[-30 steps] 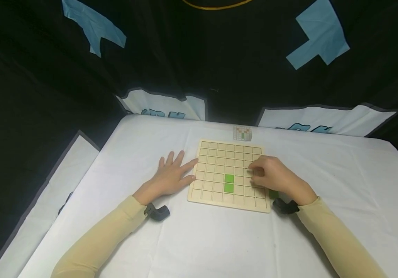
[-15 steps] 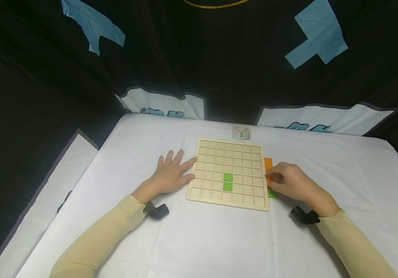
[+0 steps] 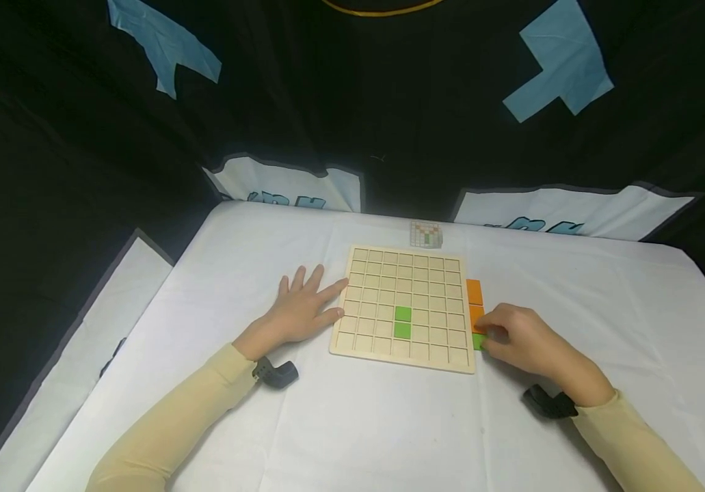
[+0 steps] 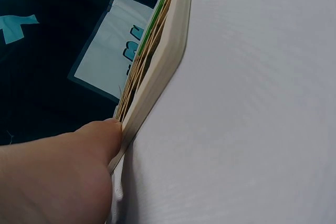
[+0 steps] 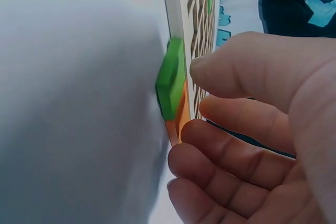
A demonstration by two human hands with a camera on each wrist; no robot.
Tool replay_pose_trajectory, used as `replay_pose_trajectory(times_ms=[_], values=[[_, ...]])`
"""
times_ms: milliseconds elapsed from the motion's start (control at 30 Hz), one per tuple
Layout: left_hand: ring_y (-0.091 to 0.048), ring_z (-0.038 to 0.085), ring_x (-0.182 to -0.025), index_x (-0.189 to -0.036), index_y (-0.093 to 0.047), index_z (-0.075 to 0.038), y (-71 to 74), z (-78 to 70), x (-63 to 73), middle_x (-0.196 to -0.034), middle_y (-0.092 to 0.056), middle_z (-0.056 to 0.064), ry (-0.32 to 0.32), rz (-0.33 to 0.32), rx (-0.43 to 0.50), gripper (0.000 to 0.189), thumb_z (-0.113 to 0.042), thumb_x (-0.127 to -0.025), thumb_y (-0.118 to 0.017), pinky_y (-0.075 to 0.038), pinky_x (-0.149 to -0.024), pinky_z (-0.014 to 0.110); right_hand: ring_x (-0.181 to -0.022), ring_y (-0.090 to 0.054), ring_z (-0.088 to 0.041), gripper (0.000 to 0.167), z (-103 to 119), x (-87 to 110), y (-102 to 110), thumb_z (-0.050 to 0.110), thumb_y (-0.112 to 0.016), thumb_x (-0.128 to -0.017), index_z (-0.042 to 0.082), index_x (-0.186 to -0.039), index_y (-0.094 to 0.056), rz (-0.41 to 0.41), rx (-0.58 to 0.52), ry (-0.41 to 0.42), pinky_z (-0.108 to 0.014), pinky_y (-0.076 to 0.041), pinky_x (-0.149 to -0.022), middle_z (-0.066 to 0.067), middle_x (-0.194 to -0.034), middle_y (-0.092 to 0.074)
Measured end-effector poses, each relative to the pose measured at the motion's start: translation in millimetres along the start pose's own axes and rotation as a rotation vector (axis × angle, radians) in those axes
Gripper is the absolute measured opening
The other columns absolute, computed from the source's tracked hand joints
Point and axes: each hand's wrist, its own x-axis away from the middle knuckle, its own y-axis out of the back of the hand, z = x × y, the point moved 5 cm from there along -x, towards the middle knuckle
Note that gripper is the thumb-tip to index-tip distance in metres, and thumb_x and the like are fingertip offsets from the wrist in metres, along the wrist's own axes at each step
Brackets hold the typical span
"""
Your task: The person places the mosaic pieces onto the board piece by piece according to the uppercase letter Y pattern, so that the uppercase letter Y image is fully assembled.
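A pale wooden grid board (image 3: 377,280) lies on the white cloth, with two green square tiles (image 3: 403,322) in adjoining cells of one column. My left hand (image 3: 293,314) rests flat with fingers spread, thumb and index fingertips at the board's left edge. My right hand (image 3: 530,345) is beside the board's right edge, thumb and fingers bent but apart, with nothing between them. Right at its fingertips is a green tile (image 5: 170,80), against the board's side in the right wrist view. Just above that lie orange tiles (image 3: 474,292), the lower one partly behind the index finger.
A small card (image 3: 426,234) printed with a coloured grid lies beyond the board's far edge. White cloth (image 3: 358,430) covers the table, and a black curtain (image 3: 389,102) hangs behind it. Each wrist wears a black camera mount (image 3: 276,375).
My right hand has moved from over the board's right columns to the right and nearer me, uncovering the orange tiles beside the board. The left hand stays in place.
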Motion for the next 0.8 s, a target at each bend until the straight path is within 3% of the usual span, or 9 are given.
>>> replay_pose_trajectory(times_ms=[367, 600, 800], values=[[-0.003, 0.057, -0.154, -0.162, -0.029, -0.031, -1.6, 0.6, 0.1, -0.17, -0.011, 0.026, 0.004, 0.003, 0.01, 0.063, -0.054, -0.105, -0.041, -0.006, -0.118, 0.078, -0.072, -0.046, -0.008, 0.026, 5.5, 4.4, -7.6, -0.001, -0.077, -0.076, 0.0, -0.102, -0.077, 0.016, 0.007, 0.025, -0.022, -0.04, -0.061, 0.004, -0.079, -0.061], [-0.002, 0.057, -0.154, -0.162, -0.029, -0.031, -1.0, 0.9, 0.7, -0.17, -0.011, 0.026, 0.006, 0.009, 0.024, 0.063, -0.054, -0.105, -0.042, -0.005, -0.118, 0.077, -0.071, -0.046, -0.006, 0.025, 7.2, 5.1, -10.9, -0.003, -0.08, -0.074, 0.002, -0.098, -0.077, -0.009, 0.025, 0.081, -0.021, -0.041, -0.061, 0.005, -0.078, -0.06], [-0.002, 0.057, -0.154, -0.162, -0.029, -0.03, -0.2, 0.5, 0.4, -0.17, -0.011, 0.026, -0.001, 0.006, 0.023, 0.063, -0.054, -0.105, -0.041, -0.005, -0.118, 0.077, -0.07, -0.043, -0.005, 0.023, 6.9, 5.0, -11.6, -0.003, -0.081, -0.074, 0.005, -0.095, -0.078, -0.005, 0.024, 0.062, -0.021, -0.04, -0.06, 0.007, -0.077, -0.058]])
